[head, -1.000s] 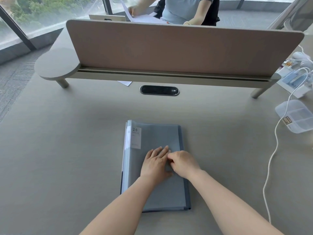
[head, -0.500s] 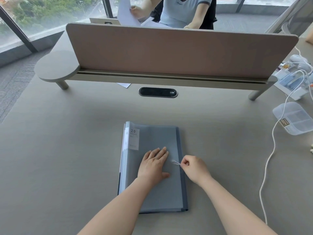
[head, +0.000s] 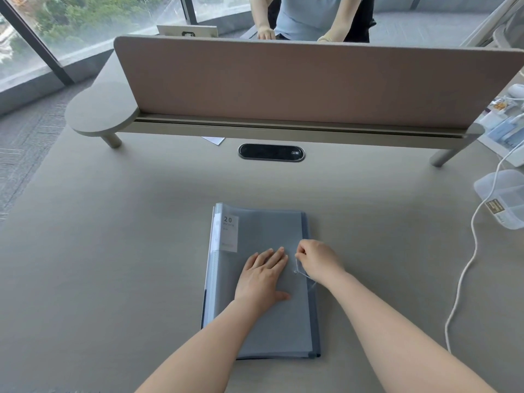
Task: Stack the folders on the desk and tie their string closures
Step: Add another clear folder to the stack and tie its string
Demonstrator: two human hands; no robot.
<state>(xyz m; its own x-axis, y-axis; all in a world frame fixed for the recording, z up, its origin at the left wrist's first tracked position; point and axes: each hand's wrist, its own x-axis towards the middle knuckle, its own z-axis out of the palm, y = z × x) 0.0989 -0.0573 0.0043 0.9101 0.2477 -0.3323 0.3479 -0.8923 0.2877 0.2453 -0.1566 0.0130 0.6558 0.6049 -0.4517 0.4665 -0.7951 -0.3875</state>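
A stack of translucent grey-blue folders (head: 272, 231) lies flat on the beige desk (head: 113, 251) right in front of me, with a white "20" label at its top left. My left hand (head: 262, 279) rests flat on the top cover with fingers spread, pressing it down. My right hand (head: 317, 260) is pinched on the thin pale closure string (head: 302, 272), which runs from my fingertips down around a small round button on the cover and off toward the folder's right edge.
A pink-brown divider panel (head: 297, 83) on a raised shelf crosses the desk behind the folders, with a black cable port (head: 271, 152) below it. A clear plastic box (head: 502, 197) and white cable (head: 465, 276) lie at the right. Another person sits beyond the divider.
My right hand has moved from beside my left hand out to the right and then up, drawing the string out and around the button. My left hand stayed flat on the cover.
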